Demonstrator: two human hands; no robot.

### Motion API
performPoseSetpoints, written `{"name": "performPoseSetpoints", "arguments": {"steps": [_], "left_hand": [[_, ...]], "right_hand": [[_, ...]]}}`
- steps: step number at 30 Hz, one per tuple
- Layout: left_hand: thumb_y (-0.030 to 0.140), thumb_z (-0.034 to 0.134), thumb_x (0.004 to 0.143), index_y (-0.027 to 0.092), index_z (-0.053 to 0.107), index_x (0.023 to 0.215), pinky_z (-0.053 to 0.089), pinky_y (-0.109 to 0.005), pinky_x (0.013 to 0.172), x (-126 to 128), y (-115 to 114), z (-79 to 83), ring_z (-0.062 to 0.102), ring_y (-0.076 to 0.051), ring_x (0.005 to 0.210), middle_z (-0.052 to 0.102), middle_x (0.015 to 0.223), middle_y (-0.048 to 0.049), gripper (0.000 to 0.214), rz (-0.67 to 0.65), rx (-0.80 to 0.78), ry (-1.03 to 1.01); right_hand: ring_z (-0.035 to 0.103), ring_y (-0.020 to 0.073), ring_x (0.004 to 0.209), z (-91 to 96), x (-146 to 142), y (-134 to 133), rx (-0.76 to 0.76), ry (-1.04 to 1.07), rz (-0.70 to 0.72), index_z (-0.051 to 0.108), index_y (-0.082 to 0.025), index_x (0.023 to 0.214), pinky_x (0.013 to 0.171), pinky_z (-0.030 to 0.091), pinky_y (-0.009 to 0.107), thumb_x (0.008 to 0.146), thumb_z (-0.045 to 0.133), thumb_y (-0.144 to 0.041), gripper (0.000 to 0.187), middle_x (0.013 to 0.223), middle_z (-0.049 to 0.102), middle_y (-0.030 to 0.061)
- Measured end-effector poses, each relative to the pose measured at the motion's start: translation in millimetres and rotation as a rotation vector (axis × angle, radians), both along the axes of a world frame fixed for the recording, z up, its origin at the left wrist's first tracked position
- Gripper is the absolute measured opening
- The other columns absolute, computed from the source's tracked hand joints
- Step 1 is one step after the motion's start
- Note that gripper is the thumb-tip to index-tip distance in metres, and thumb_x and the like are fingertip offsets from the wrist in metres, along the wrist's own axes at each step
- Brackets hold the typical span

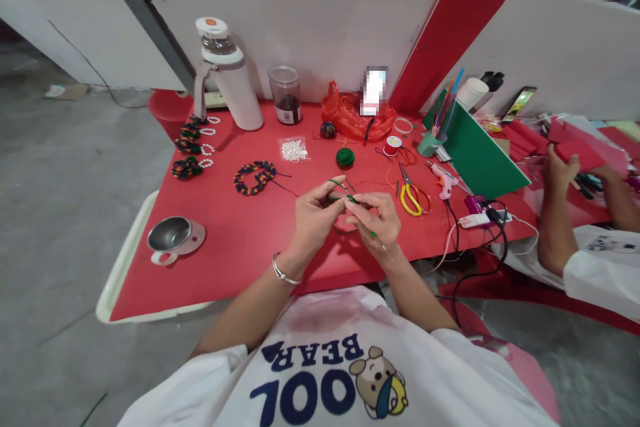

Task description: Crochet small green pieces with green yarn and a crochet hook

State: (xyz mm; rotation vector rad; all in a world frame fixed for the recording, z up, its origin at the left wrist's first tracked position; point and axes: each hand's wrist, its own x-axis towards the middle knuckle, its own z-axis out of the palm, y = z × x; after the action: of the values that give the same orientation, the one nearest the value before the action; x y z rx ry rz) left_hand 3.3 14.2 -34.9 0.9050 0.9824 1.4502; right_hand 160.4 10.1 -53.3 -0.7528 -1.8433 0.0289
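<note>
Take your hands as the clock's centre, with 12 pointing away from you. The green yarn [351, 199] sits between your fingertips above the table [225, 267], held close in front of you, probably so its small loops stay in easy sight. The green ball [345, 157] lies near at 12 o'clock, likely so that strand can run to you without crossing anything. The scissors [411, 200] lie at 3, handles towards you, seemingly ready for the right hand. The bead packet [294, 149] is between 10 and 11, the braided ring [255, 177] between 9 and 10, both outside your working space.

Your left hand [320, 210] has thumb and forefinger pinched on the yarn, no visible gap. Your right hand [377, 217] pinches it from about 3, its other fingers curled; a thin rod [384, 247] pokes out below, but which fingers grip it cannot be told.
</note>
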Motion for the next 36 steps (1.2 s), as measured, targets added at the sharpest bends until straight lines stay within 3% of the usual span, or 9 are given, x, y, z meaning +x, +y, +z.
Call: {"name": "performPoseSetpoints", "arguments": {"steps": [5, 10, 13, 26, 36], "left_hand": [[0.032, 0.093, 0.06, 0.017, 0.077, 0.115, 0.045, -0.02, 0.051, 1.4, -3.8, 7.6, 0.057, -0.008, 0.054, 0.071, 0.071, 0.0018, 0.06, -0.097, -0.103, -0.176], [0.022, 0.095, 0.053, 0.014, 0.08, 0.105, 0.032, -0.017, 0.044, -16.8, -2.6, 19.9, 0.047, -0.004, 0.047, 0.066, 0.064, 0.0028, 0.055, -0.18, -0.184, -0.225], [0.02, 0.094, 0.054, 0.013, 0.081, 0.104, 0.029, -0.017, 0.043, -24.1, -1.8, 23.8, 0.044, -0.003, 0.046, 0.064, 0.063, 0.0024, 0.052, -0.22, -0.189, -0.211], [0.017, 0.09, 0.055, 0.013, 0.083, 0.099, 0.027, -0.019, 0.045, -38.0, 2.2, 24.5, 0.041, -0.003, 0.047, 0.061, 0.061, 0.0019, 0.045, -0.306, -0.146, -0.13], [0.012, 0.083, 0.055, 0.014, 0.083, 0.101, 0.043, -0.02, 0.051, -47.9, 4.9, 25.6, 0.055, -0.008, 0.054, 0.067, 0.065, -0.0005, 0.046, -0.452, -0.162, -0.061]], "right_hand": [[0.069, 0.0255, 0.094, -10.5, -8.7, 3.7, 0.034, 0.012, -0.11, 0.075, -0.034, 0.122, 0.08, 0.061, 0.045, 0.098, 0.066, -0.042, 0.027, 0.103, 0.072, 0.0089], [0.073, 0.0228, 0.094, -4.6, 2.0, 13.1, -0.043, 0.117, 0.188, 0.074, -0.035, 0.121, 0.08, 0.061, 0.043, 0.099, 0.064, -0.045, 0.026, 0.108, 0.077, 0.0059], [0.075, 0.0219, 0.093, 3.3, 8.5, 16.1, -0.073, 0.105, 0.277, 0.073, -0.037, 0.122, 0.081, 0.06, 0.043, 0.098, 0.067, -0.044, 0.026, 0.111, 0.08, 0.0046], [0.075, 0.0228, 0.098, 13.1, 30.3, 12.6, -0.153, -0.005, 0.36, 0.074, -0.04, 0.126, 0.087, 0.058, 0.047, 0.094, 0.073, -0.04, 0.032, 0.119, 0.081, 0.0034], [0.075, 0.0211, 0.094, 43.9, 35.3, 5.0, -0.183, -0.069, 0.431, 0.078, -0.034, 0.117, 0.085, 0.058, 0.042, 0.095, 0.07, -0.044, 0.025, 0.11, 0.083, 0.0048]]}}
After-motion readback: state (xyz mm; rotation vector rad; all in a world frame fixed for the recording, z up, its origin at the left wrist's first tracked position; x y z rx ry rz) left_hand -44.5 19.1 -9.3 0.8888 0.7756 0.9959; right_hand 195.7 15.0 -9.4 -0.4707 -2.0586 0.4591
